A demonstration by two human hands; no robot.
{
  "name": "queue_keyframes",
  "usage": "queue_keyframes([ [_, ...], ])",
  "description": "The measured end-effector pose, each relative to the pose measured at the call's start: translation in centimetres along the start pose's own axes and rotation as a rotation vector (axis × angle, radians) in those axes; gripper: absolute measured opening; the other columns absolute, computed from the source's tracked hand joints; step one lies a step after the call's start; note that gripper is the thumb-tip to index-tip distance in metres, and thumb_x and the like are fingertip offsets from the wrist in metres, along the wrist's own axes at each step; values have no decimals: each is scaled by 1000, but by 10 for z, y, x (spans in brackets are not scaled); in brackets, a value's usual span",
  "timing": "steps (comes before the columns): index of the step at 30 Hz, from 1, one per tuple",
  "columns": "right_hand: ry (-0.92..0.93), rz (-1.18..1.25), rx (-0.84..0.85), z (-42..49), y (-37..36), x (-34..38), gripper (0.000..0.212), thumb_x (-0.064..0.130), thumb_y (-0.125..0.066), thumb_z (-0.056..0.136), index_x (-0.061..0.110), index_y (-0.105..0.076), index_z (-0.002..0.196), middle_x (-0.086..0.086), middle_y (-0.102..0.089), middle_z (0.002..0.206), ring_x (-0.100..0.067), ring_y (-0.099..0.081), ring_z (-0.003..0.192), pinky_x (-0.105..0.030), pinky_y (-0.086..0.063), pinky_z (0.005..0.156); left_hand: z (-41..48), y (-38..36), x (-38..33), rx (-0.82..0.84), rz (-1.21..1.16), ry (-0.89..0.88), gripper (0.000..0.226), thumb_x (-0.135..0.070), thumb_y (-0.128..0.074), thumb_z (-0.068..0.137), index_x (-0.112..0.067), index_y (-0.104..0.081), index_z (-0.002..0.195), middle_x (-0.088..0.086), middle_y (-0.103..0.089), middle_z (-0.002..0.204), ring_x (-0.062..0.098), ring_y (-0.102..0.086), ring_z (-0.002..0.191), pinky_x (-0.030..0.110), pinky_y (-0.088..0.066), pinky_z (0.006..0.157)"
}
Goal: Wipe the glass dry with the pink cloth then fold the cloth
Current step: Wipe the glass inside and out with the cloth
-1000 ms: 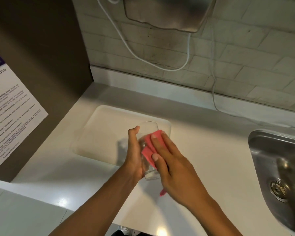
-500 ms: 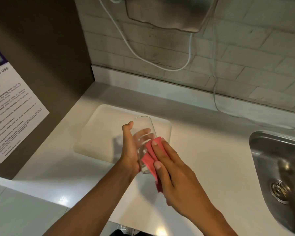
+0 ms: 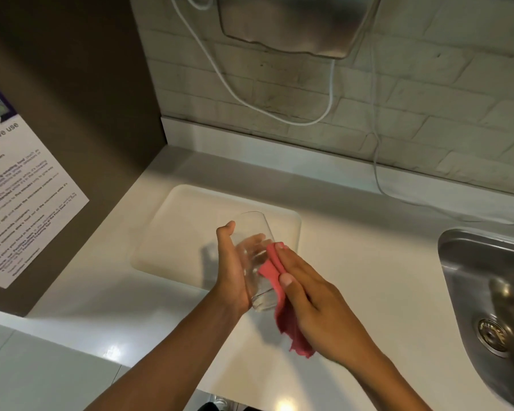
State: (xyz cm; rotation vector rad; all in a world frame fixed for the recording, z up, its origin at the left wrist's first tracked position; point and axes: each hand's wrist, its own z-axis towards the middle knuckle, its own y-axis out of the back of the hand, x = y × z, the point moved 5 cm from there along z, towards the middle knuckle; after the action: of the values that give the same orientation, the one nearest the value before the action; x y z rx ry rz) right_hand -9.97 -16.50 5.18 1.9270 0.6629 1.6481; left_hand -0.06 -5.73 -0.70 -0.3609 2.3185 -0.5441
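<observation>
Fingers [image 3: 251,240] of the left hand [image 3: 230,268] curl around the clear glass [image 3: 254,262], holding it tilted above the white surface [image 3: 353,256]. Right hand [image 3: 315,301] presses the pink cloth [image 3: 275,269] flat against the glass's side, fingers nearly straight.

The left hand [image 3: 230,271] curls in a closed grip; the right hand [image 3: 315,298], at its 3 o'clock, lies flat, fingers pointing toward 11 o'clock.

Left hand [image 3: 230,268] holds glass [image 3: 254,256]; right hand [image 3: 315,304] presses pink cloth [image 3: 275,269] against it.
</observation>
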Motion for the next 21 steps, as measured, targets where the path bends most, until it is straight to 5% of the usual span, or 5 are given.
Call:
queue_keyframes([
  [2,-11,-4,-21,6,8,2,36,63,-21,101,84,-13,129,55,-13,144,28,-13,131,-7,-10,110,-3,-3,7,34,5,-3,95,-74,-51,89,6,-63,138,27,-64,125,41,-63,112,56,-50,107],
  [5,27,-80,-42,4,9,6,44,65,-19,101,75,-12,142,47,-10,155,27,-7,135,2,-3,104,-1,-5,7,82,17,-30,83,-76,-47,91,-4,-71,122,28,-68,122,40,-67,108,52,-55,97],
  [9,25,-118,-74,0,10,5,51,60,-21,102,62,-10,152,37,-1,161,16,-12,144,11,-5,98,0,-11,0,80,151,-66,84,-78,-41,95,-3,-69,121,38,-65,137,49,-71,114,58,-56,103],
  [15,33,-174,-120,1,13,10,59,65,-8,95,60,-1,153,32,7,164,0,-34,145,-12,-28,105,5,-11,-14,6,317,-155,75,-67,-43,104,-1,-64,132,28,-77,123,49,-72,117,65,-53,110],
  [21,67,-216,-101,0,2,20,51,59,-7,96,72,14,141,33,21,161,4,-39,139,-14,-43,97,-4,-17,-17,54,348,-258,76,-84,-61,77,-11,-64,98,19,-77,98,35,-77,94,51,-63,91],
])
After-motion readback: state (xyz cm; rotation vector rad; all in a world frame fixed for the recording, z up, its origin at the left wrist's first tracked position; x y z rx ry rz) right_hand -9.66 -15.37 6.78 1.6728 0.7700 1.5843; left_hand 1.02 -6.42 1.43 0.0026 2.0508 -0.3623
